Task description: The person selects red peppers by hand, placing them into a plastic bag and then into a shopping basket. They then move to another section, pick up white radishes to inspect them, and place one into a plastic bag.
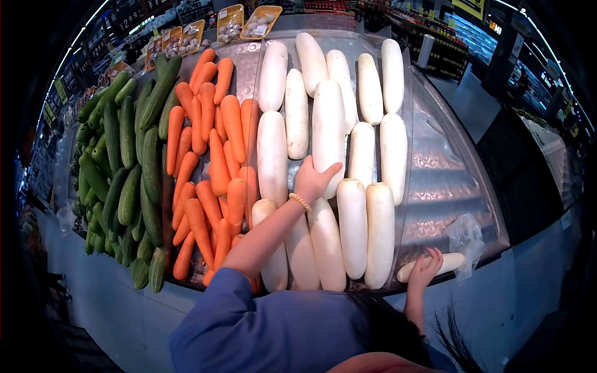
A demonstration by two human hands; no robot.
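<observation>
My left hand, in a blue sleeve with a beaded bracelet on the wrist, reaches into a pile of white radishes. It grips the lower end of a long white radish in the middle of the pile. My right hand is at the front edge of the display. Its fingers are curled around a small white radish that lies next to a clear plastic bag.
Carrots are stacked left of the radishes, cucumbers further left. Trays of mushrooms stand at the back. Bare dimpled metal shelf shows to the right of the radishes. A white roll stands at the back right, with shop aisles beyond.
</observation>
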